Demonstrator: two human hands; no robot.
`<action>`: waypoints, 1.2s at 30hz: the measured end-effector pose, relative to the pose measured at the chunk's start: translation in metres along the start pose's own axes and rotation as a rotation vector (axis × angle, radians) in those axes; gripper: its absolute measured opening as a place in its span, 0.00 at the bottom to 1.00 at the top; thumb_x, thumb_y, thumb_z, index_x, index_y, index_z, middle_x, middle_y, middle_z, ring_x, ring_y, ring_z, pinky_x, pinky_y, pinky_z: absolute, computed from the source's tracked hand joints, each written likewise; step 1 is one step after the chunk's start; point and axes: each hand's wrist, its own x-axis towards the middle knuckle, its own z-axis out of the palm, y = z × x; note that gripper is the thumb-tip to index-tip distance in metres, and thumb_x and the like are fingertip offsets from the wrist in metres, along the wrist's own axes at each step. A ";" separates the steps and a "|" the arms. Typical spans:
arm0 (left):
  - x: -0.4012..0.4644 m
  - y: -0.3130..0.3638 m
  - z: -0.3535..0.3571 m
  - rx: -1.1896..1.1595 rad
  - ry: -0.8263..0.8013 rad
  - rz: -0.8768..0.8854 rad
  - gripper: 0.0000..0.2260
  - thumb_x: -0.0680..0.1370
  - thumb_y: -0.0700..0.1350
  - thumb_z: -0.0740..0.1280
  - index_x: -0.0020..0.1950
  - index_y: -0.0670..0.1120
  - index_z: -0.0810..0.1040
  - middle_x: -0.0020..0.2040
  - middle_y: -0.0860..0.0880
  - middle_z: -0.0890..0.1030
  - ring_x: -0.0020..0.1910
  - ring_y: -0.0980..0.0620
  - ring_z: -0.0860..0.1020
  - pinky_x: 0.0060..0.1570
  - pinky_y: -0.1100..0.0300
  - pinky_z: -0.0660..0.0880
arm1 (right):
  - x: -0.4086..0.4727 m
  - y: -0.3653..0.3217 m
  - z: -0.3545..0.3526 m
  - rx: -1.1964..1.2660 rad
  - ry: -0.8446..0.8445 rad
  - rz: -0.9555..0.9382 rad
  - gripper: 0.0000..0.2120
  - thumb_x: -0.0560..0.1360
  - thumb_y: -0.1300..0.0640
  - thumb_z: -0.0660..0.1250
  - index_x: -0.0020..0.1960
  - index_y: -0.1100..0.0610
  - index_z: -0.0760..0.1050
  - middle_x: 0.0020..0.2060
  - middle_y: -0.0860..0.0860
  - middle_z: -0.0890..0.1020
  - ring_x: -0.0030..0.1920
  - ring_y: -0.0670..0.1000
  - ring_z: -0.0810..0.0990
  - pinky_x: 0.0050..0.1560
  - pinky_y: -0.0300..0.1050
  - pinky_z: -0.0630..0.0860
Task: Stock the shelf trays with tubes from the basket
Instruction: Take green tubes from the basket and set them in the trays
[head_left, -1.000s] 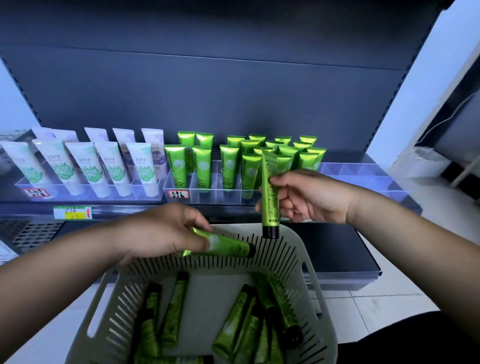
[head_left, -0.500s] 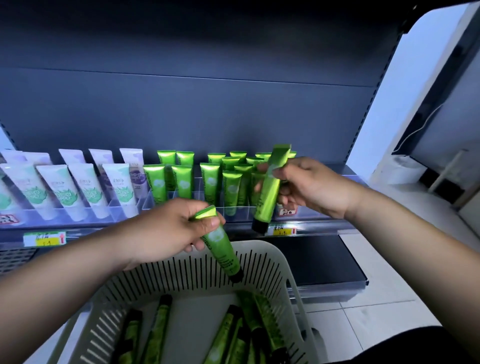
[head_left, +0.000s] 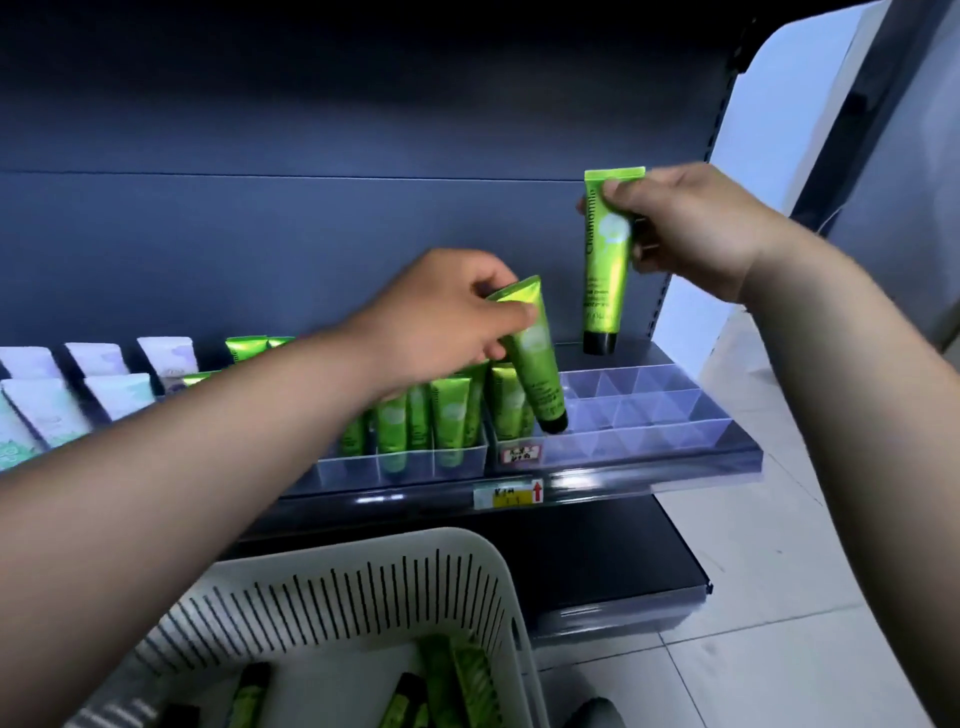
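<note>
My left hand pinches a green tube by its crimped end; its black cap dips into the clear divided tray on the shelf, beside the green tubes standing there. My right hand holds a second green tube upright, cap down, above the tray's back row. The white slotted basket sits low in front with several green tubes lying in it.
Pale white and lilac tubes fill the trays at the left. A yellow price label is on the shelf's front rail. A dark lower shelf juts out below; tiled floor lies to the right.
Both hands rose from above the basket to the shelf, each carrying its tube. The left tube's cap now reaches the tray's compartments. The view shifted up and right.
</note>
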 end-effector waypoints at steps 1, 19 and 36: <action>0.016 0.003 0.008 0.021 0.023 0.031 0.05 0.78 0.45 0.73 0.49 0.43 0.83 0.42 0.39 0.85 0.35 0.51 0.83 0.39 0.50 0.81 | 0.007 0.008 -0.008 -0.032 0.045 -0.019 0.12 0.82 0.52 0.67 0.47 0.60 0.81 0.37 0.55 0.77 0.32 0.49 0.72 0.37 0.44 0.70; 0.151 -0.032 0.078 0.707 0.020 0.160 0.07 0.75 0.51 0.74 0.51 0.52 0.85 0.46 0.50 0.84 0.49 0.46 0.80 0.50 0.55 0.77 | 0.077 0.129 0.015 -0.100 0.063 0.084 0.04 0.77 0.63 0.73 0.50 0.60 0.87 0.23 0.39 0.79 0.23 0.38 0.72 0.29 0.26 0.66; 0.152 -0.061 0.092 0.745 -0.138 0.116 0.05 0.75 0.49 0.75 0.49 0.51 0.87 0.48 0.54 0.87 0.49 0.50 0.82 0.50 0.60 0.75 | 0.074 0.156 0.039 -0.232 -0.179 0.113 0.06 0.73 0.65 0.75 0.46 0.55 0.88 0.36 0.42 0.86 0.33 0.32 0.79 0.40 0.27 0.74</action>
